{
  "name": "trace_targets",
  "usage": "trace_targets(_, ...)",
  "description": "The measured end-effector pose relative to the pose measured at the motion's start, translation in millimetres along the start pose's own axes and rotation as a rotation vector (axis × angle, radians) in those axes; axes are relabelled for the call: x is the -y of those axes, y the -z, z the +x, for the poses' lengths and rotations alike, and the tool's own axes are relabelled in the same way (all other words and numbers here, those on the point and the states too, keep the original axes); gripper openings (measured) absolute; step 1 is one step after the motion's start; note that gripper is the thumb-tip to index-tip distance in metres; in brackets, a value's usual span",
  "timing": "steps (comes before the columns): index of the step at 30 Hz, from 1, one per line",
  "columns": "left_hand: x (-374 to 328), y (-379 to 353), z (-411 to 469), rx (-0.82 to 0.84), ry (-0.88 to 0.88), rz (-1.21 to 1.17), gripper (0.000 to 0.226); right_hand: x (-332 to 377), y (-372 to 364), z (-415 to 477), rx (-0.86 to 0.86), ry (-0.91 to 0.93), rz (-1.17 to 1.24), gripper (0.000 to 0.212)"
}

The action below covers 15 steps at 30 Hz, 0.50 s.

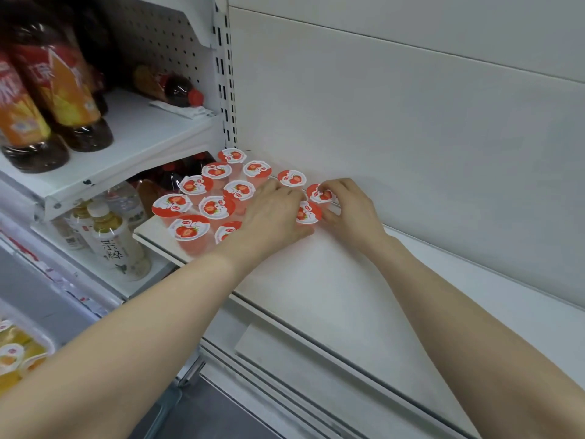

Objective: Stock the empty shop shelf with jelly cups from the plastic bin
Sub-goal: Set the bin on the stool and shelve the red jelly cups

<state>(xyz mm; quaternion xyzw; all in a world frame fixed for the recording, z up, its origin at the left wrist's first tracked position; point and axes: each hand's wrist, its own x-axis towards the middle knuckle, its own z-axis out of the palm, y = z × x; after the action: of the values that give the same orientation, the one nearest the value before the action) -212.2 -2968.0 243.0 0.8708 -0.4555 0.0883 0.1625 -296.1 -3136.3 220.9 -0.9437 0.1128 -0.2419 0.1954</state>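
Note:
Several strawberry jelly cups (218,206) with red and white lids stand in rows at the left end of the white shelf (332,280). My left hand (272,213) lies over the right part of the group, its fingers closed around one jelly cup (307,213). My right hand (348,207) is just to the right, its fingertips pinching another jelly cup (320,194) near the back wall. A further cup (292,178) stands behind my left hand. The plastic bin (19,353) with orange-lidded cups shows at the lower left edge.
Left of the shelf upright (228,74), a neighbouring rack holds dark tea bottles (60,90) on an upper board and pale drink bottles (114,242) below. The white back wall (411,137) rises behind the shelf. Bare shelf board stretches to the right of my hands.

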Motion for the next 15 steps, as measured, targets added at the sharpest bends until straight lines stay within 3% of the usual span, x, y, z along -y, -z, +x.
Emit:
trace_targets(10,4,9,-4,0.031,-0.086,0.063,0.068,3,15,-9,0.047,0.019,-0.210,0.043)
trace_targets(15,15,30,-20,-0.035,-0.156,0.006,0.062,29,40,-23,0.030,0.030,-0.341,0.042)
